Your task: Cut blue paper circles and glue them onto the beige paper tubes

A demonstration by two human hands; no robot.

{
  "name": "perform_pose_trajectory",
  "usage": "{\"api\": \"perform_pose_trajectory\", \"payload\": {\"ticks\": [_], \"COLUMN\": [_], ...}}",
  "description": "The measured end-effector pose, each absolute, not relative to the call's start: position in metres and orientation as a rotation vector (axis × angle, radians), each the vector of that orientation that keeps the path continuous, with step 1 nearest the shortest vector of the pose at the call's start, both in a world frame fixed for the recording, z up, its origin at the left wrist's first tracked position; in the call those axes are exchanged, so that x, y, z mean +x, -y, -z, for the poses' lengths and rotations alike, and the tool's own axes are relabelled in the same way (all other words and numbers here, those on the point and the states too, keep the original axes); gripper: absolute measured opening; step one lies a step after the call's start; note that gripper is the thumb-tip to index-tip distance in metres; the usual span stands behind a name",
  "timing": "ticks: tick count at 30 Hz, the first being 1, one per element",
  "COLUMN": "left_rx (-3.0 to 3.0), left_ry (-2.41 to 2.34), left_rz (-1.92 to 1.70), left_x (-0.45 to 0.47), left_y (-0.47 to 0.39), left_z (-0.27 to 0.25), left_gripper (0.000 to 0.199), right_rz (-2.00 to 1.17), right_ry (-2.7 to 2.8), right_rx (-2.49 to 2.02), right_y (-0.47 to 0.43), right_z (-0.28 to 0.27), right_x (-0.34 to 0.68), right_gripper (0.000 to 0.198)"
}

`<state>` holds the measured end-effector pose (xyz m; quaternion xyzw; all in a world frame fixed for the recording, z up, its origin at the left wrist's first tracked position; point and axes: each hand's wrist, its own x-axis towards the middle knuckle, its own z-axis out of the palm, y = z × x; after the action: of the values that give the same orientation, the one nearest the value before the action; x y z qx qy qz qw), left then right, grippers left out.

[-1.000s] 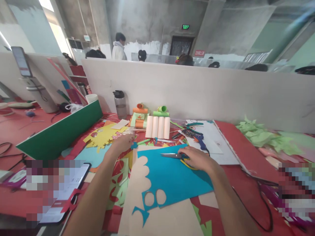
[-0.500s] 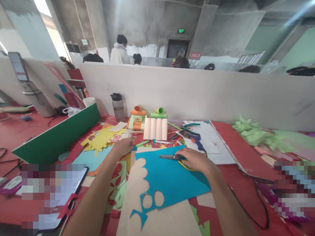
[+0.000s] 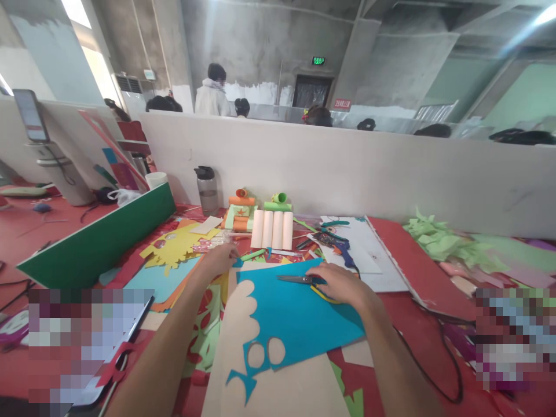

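My right hand is closed round the yellow handles of a pair of scissors. The blades look closed and point left, over a blue paper sheet. Scalloped cuts run down the sheet's left side, and two round holes sit near its lower edge. My left hand pinches a small blue paper scrap by the sheet's upper left corner; the fingertips are partly hidden. Beneath the blue sheet lies a cream paper sheet, with a jagged blue offcut on it.
Cream paper rolls stand before a white partition, beside a water bottle. A blue glue gun and pliers lie at right. Yellow cut paper and a green board are at left.
The whole view has shifted slightly. Both hands keep nearly the same place over the paper, the right one still holding the scissors.
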<state>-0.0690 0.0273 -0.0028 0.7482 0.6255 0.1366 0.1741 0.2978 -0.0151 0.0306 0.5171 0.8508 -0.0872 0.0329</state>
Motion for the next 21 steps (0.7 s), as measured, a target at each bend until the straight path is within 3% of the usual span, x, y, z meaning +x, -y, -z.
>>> {"api": "perform_pose_trajectory", "payload": {"ticks": [17,21], "left_rx": [2.095,2.116], "left_ry": [-1.721,-1.703], "left_rz": [-0.344,-0.219], "left_x": [-0.075,-0.072], "left_y": [-0.043,-0.044], "left_z": [0.006,0.003], "left_gripper": [0.018,0.030], "right_rz": [0.162,0.184], "right_ry": [-2.853,-2.923], "right_rx": [1.739,1.716], "right_y": [0.019,0.017], "right_z": [-0.029,-0.023], "right_x": [0.251,0.242], "right_gripper": [0.028,0.026]}}
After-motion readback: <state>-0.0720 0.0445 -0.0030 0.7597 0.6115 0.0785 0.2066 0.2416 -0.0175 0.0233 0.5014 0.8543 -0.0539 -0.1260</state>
